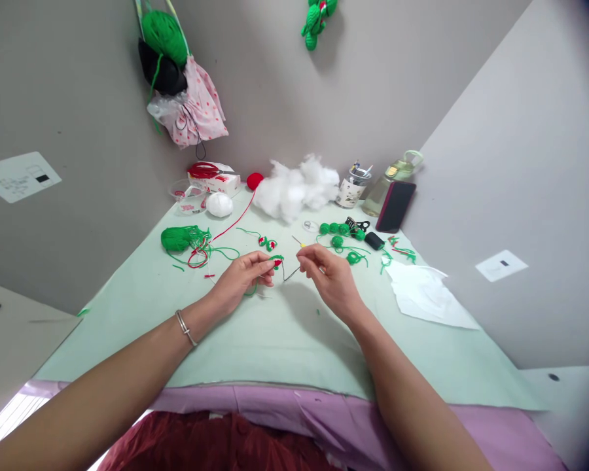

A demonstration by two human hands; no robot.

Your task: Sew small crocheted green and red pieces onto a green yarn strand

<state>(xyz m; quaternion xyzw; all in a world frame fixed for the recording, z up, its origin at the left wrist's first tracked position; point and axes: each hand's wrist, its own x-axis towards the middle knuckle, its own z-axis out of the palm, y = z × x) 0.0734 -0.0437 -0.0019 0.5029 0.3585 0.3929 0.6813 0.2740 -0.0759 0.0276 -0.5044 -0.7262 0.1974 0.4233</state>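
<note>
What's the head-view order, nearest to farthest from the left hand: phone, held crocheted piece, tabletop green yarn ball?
From the left hand:
1. Crocheted piece, held in it
2. Green yarn ball, off to its left
3. Phone, far right, toward the back

A: Can you read any lettering?
B: None. The marks on the white wall plate (14,180) at left are too faint.
A: And the red print on the box (230,183) and tub (190,204)?
B: Too small.

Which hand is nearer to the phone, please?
Right. The right hand is left of the phone and closer to the person; the left hand is farther left.
</note>
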